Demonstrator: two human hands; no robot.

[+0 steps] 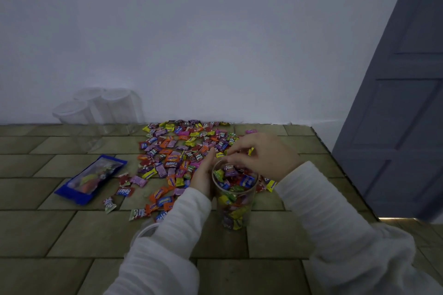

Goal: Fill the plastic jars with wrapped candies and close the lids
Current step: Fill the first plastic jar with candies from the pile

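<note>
Candies (182, 151) in bright wrappers lie spread in a wide heap across the tile-patterned surface (48, 234), reaching back to the pale wall. Head view: an upright clear plastic jar (233, 201) stands at the near edge of the heap, open-topped and filled with wrapped sweets almost to its rim. The left hand (203, 175) rests against the jar's left side, fingers laid along the wall and curling round it, a steadying grip on the jar. The right hand (261, 153) hangs over the jar's mouth with fingers bent downward; its fingertips (231, 152) are bunched just above the top sweets, though whether they pinch a candy cannot be told. Both arms wear white ribbed sleeves (323, 203). Three more clear jars (96, 112), lids on, stand together at the far left against the wall, well apart from the heap. A blue candy packet (92, 178) lies flat to the left of the heap, with a few stray sweets near it. A grey door (402, 103) stands at the right
</note>
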